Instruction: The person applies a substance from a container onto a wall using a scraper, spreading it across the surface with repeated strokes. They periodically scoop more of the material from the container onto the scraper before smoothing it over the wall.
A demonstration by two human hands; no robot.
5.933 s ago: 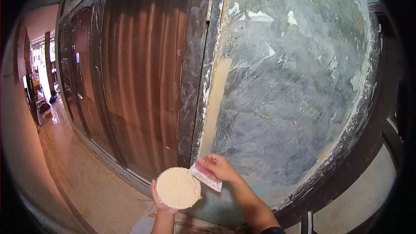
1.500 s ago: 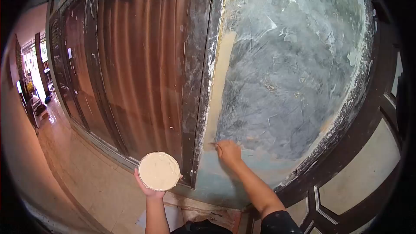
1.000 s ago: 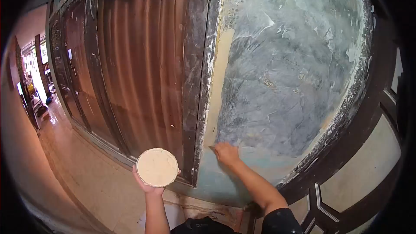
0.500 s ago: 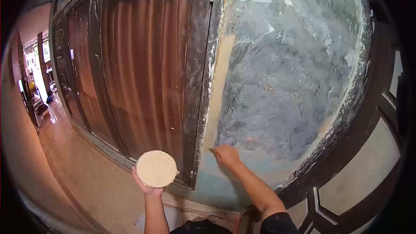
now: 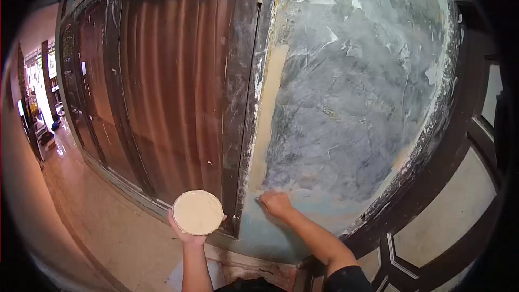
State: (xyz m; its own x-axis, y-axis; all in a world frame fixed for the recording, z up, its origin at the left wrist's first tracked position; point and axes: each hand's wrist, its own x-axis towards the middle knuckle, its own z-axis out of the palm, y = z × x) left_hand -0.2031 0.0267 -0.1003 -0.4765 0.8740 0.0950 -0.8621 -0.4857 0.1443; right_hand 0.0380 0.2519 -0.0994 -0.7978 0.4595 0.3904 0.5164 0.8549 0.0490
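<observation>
My left hand [image 5: 186, 232] holds a round tub of cream putty [image 5: 198, 212] from below, its filled face turned toward me. A smooth cream strip of putty [image 5: 268, 119] runs down the wall [image 5: 346, 108] beside the dark door frame. At the strip's lower end, my right hand [image 5: 276, 204] is closed, knuckles near the wall. It grips a putty knife [image 5: 258, 198], of which only a small thin edge shows; the rest is hidden by the fingers.
Left of the strip is a brown-framed glass panel with a reddish curtain [image 5: 173, 86] behind it. A dark panelled door [image 5: 448, 205] stands at the right. Tiled floor [image 5: 108, 221] leads to a bright opening at far left. A pale sheet [image 5: 216, 276] lies below.
My right hand has moved slightly down and left at the foot of the strip. The tub in my left hand is nearly in the same place. The view has shifted a little.
</observation>
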